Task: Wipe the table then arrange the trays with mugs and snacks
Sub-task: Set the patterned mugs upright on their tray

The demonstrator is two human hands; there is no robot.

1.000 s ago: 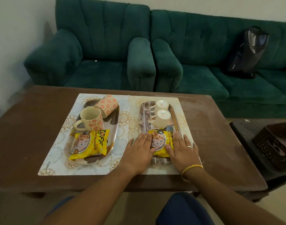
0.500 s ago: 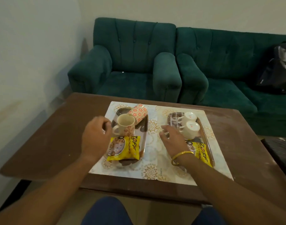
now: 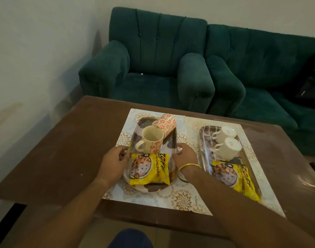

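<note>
On the brown table lie two patterned placemats side by side. The left tray carries an upright floral mug, a second floral mug lying on its side, and a yellow snack packet. My left hand grips the tray's left rim and my right hand grips its right rim. The right tray bears two white cups turned on their sides and another yellow snack packet.
A green armchair and a green sofa stand right behind the table. A black bag lies on the sofa at the far right. A white wall runs along the left.
Both hands left the right tray's snack packet, moved left and took hold of the left tray's two side rims. My view swung to the left.
</note>
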